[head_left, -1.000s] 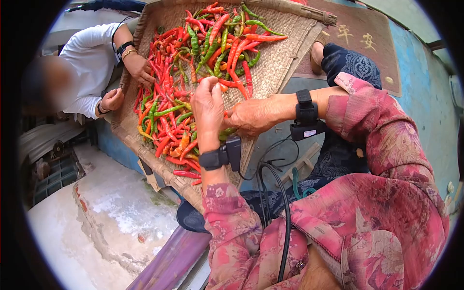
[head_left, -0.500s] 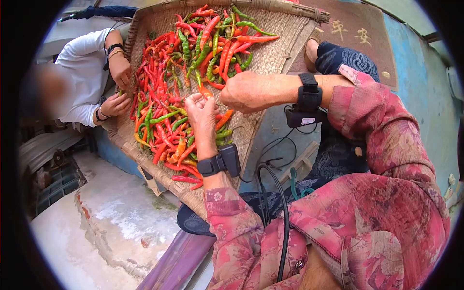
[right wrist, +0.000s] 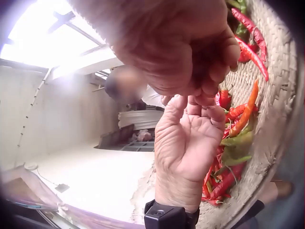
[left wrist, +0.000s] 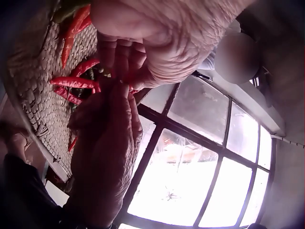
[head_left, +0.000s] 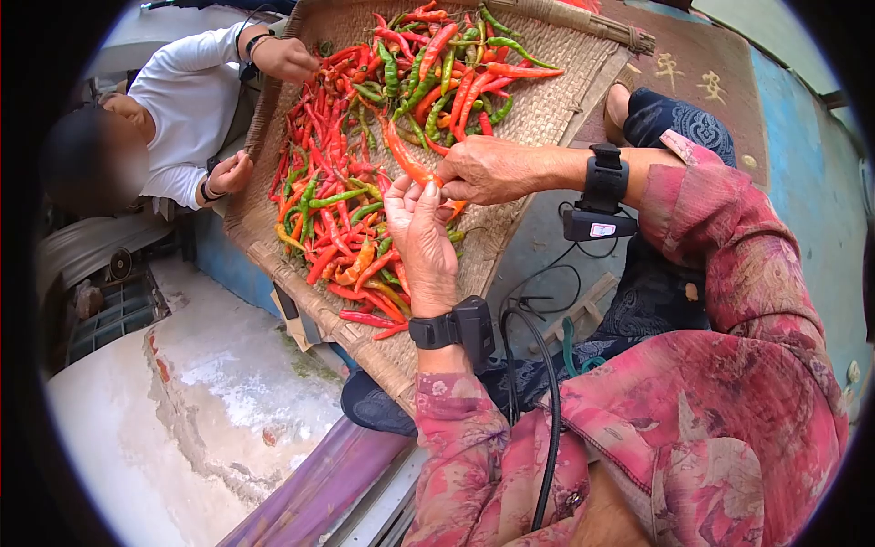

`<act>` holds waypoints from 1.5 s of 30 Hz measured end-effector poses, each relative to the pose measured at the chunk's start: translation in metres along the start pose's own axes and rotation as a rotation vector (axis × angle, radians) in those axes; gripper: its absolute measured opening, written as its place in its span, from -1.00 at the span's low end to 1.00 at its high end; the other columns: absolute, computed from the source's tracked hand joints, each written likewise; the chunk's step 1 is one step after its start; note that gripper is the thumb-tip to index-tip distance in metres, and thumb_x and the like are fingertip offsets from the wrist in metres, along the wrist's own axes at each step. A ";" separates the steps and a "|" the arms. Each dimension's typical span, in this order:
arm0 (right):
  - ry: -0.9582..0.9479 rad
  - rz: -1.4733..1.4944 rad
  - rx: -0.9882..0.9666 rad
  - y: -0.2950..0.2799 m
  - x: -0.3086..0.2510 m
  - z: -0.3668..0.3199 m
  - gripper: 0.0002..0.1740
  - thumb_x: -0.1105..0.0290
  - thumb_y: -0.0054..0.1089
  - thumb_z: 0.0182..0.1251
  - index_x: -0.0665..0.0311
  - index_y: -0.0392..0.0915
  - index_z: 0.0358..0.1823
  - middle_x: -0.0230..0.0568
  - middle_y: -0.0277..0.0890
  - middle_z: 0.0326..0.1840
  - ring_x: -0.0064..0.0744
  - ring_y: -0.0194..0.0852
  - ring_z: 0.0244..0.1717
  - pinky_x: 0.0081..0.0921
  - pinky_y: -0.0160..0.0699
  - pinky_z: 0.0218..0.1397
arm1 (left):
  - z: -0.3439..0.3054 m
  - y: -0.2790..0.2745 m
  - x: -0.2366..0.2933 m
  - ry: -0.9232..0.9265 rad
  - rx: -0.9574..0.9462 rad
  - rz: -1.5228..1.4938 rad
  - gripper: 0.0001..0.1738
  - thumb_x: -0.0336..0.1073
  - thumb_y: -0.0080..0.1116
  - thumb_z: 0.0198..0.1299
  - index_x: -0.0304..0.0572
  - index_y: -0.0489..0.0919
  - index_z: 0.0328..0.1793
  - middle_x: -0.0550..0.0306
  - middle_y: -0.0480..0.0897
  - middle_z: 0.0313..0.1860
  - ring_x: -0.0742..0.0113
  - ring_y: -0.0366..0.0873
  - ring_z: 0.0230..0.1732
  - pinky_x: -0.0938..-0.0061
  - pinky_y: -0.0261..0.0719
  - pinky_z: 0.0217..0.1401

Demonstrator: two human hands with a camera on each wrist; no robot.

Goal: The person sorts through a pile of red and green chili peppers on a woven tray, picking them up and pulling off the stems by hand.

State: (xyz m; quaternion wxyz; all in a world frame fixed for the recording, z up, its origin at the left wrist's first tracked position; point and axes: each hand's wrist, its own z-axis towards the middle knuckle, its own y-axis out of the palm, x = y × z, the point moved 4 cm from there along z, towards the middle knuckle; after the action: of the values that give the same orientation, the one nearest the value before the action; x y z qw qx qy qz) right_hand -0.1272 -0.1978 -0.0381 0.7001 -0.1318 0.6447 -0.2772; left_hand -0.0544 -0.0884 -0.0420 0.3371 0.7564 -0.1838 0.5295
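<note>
An orange-red chili pepper [head_left: 410, 162] slants up from between my hands, over the pile of chili peppers [head_left: 342, 182]. My left hand [head_left: 424, 232] pinches its near end between thumb and fingers, palm turned up. From the right, my right hand [head_left: 492, 170] meets it there, its curled fingers gripping at the same end. Both wrist views show the left hand [left wrist: 157, 38] and right hand [right wrist: 176, 47] joined at the fingertips, where the fingers hide most of the pepper. Red, green and orange peppers [right wrist: 243, 119] lie just beyond the hands.
A woven tray [head_left: 538, 109] with a raised rim bears the peppers. Across it sits a person in a white top [head_left: 196, 91], one hand [head_left: 284, 60] over the far rim, the other [head_left: 231, 173] by the side. Black cables [head_left: 547, 392] hang beside my lap.
My right hand has come down to my left hand, and both now meet at the pepper's near end. The other person's hands have parted, one reaching toward the tray's far corner.
</note>
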 end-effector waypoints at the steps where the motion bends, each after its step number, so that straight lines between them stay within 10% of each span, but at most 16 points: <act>1: -0.048 0.025 0.033 -0.003 -0.003 0.000 -0.69 0.25 0.03 0.26 0.41 0.47 -0.42 0.07 0.41 -0.59 0.01 0.41 -0.53 -0.19 0.33 -0.44 | 0.003 -0.003 0.003 0.000 0.001 -0.001 -0.59 -0.43 0.18 0.14 -0.16 0.29 0.07 0.16 0.49 -0.12 0.48 0.47 -0.24 0.62 0.45 -0.23; 6: -0.129 0.044 0.231 -0.021 -0.002 0.002 -0.66 0.18 0.02 0.29 0.36 0.54 -0.31 0.06 0.50 -0.50 0.05 0.53 -0.38 -0.15 0.46 -0.30 | 0.033 -0.044 0.063 0.352 0.086 -0.034 -0.80 -0.34 0.10 0.24 -0.21 0.41 -0.07 0.15 0.58 -0.26 0.47 0.51 -0.30 0.59 0.53 -0.22; 11: -0.059 -0.036 0.364 -0.065 -0.004 0.002 -0.74 0.29 0.05 0.21 0.37 0.57 -0.29 0.03 0.55 -0.45 -0.02 0.57 -0.35 -0.21 0.50 -0.24 | 0.059 -0.083 0.065 0.182 0.070 -0.215 -0.70 -0.22 0.01 0.30 -0.32 0.46 0.00 0.10 0.60 -0.22 0.46 0.51 -0.28 0.57 0.53 -0.19; 16: -0.060 -0.107 0.402 -0.077 -0.006 0.002 -0.76 0.36 0.01 0.27 0.40 0.54 -0.22 -0.04 0.53 -0.44 -0.18 0.55 -0.37 -0.33 0.47 -0.27 | 0.077 -0.017 0.006 0.245 0.023 0.663 -0.77 -0.37 0.10 0.20 -0.38 0.51 -0.09 0.11 0.60 -0.32 0.41 0.54 -0.38 0.49 0.53 -0.32; 20: -0.108 -0.044 0.406 -0.077 -0.011 -0.001 -0.74 0.30 0.08 0.18 0.39 0.58 -0.31 0.01 0.55 -0.47 -0.10 0.58 -0.40 -0.25 0.50 -0.29 | 0.107 -0.003 -0.020 0.467 -0.030 1.358 -0.59 -0.25 0.24 0.00 -0.35 0.46 -0.06 -0.28 0.54 -0.19 -0.15 0.50 -0.13 0.13 0.45 -0.03; 28: -0.091 -0.106 0.365 -0.083 -0.015 -0.004 -0.79 0.36 0.03 0.25 0.40 0.53 -0.28 -0.02 0.53 -0.45 -0.10 0.54 -0.41 -0.30 0.47 -0.29 | 0.107 0.002 -0.020 0.264 -0.073 1.551 -0.56 -0.22 0.17 -0.09 -0.37 0.44 -0.10 -0.34 0.57 -0.25 -0.28 0.50 -0.14 0.06 0.41 0.02; 34: -0.122 -0.173 0.339 -0.081 -0.013 -0.002 -0.80 0.37 0.03 0.25 0.37 0.54 -0.27 -0.02 0.53 -0.49 -0.11 0.56 -0.43 -0.29 0.47 -0.34 | 0.079 -0.018 -0.025 -0.089 -0.101 0.775 -0.75 -0.35 -0.02 0.25 -0.35 0.48 -0.02 0.13 0.58 -0.37 0.56 0.47 -0.51 0.70 0.45 -0.52; 45: -0.133 -0.328 0.066 -0.030 -0.001 -0.005 -0.66 0.41 0.21 0.07 0.34 0.40 -0.11 -0.02 0.42 -0.26 0.03 0.49 -0.21 -0.15 0.46 -0.25 | 0.030 -0.004 0.023 0.147 -0.003 0.407 -0.84 -0.30 0.02 0.31 -0.24 0.50 -0.11 0.19 0.60 -0.35 0.60 0.44 -0.51 0.72 0.45 -0.49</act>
State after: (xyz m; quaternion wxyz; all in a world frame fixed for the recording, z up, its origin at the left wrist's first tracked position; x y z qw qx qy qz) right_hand -0.1382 -0.2207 -0.0215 0.6905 -0.2305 0.5574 -0.3993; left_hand -0.0228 -0.1046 -0.0283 0.2368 0.6625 -0.3087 0.6401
